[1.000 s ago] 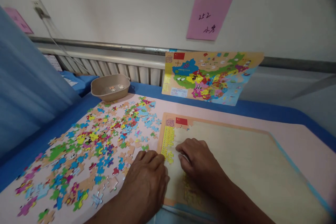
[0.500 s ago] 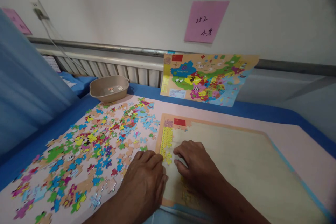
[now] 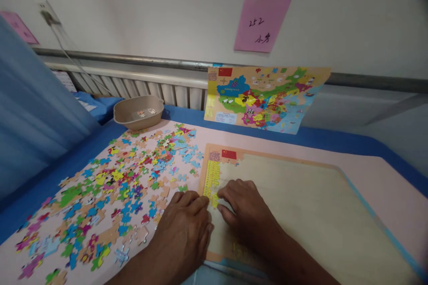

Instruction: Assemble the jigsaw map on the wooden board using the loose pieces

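Observation:
A shallow puzzle board (image 3: 301, 205) lies flat with a peach border and a bare cream middle. Along its left side runs a strip of joined yellow puzzle pieces, with a small flag above. My right hand (image 3: 245, 207) is over the board, thumb and forefinger closed around the right side of a yellow puzzle piece (image 3: 214, 201) that lies beside the strip. My left hand (image 3: 187, 220) rests across the board's left border, fingers laid down and fingertips close to the same strip; no piece shows in it. Its palm side is hidden.
Many loose puzzle pieces (image 3: 113, 196) spread over the pink tabletop on the left. Behind them stands a beige basin (image 3: 138, 113) with a few pieces inside. A printed map sheet (image 3: 264, 100) leans upright against the wall rail. A blue curtain (image 3: 40, 107) hangs at far left.
My right hand has shifted slightly left, bringing its thumb and forefinger from beside the yellow puzzle piece onto it. My left hand stays in place.

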### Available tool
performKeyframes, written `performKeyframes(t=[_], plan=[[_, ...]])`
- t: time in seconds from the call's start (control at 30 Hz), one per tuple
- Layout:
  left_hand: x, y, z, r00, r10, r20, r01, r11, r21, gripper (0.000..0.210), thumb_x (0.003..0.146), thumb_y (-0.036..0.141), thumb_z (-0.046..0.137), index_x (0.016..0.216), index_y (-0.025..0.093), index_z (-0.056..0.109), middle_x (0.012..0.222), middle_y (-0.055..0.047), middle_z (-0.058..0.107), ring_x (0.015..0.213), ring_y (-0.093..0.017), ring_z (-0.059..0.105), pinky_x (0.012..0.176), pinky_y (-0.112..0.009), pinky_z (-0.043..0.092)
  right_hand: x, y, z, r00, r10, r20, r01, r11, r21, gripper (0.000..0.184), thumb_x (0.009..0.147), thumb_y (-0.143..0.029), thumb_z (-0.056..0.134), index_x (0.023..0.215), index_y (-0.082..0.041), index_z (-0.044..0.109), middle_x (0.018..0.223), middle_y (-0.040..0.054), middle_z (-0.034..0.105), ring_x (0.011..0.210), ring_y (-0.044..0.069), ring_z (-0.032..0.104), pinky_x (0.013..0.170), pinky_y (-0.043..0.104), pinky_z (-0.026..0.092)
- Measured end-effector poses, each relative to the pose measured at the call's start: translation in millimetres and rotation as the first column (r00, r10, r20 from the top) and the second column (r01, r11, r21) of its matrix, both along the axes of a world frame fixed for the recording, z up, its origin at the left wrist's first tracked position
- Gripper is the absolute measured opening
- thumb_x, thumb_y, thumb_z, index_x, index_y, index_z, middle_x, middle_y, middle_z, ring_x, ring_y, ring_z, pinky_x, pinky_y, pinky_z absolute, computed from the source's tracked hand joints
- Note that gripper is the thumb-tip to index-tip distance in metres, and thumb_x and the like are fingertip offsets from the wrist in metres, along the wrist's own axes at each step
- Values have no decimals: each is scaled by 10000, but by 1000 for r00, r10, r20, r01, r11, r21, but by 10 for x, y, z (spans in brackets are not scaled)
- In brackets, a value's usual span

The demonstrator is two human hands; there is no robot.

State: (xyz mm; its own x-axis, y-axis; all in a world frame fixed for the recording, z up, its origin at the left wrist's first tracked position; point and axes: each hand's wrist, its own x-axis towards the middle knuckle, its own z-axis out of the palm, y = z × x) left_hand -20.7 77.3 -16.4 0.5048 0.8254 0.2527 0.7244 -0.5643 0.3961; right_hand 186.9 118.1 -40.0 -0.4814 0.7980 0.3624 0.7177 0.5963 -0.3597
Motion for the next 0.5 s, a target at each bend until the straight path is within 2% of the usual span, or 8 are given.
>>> performKeyframes(t=[0.23,0.5], plan=[[-3,-6,-39,1000,6,-4,-6,1000,-16,128,928,165,563,882,202,676,1160,-40,721,1040,-274,606,910,-513,454,-13,-8,21,1000,-11,21,11,1000,-1,80,848,-128,664,879,-198,640,824,12,631,822,211,513,788,366,275],[0,0,4,1000,4,-17,-5,999,-38,133,937,167,560,897,202,683,1156,-44,719,1038,-268,600,928,-506,457,-6,-17,28,1000,-14,13,14,1000,-3,76,851,-134,642,897,-195,640,838,20,643,826,212,521,809,369,292]])
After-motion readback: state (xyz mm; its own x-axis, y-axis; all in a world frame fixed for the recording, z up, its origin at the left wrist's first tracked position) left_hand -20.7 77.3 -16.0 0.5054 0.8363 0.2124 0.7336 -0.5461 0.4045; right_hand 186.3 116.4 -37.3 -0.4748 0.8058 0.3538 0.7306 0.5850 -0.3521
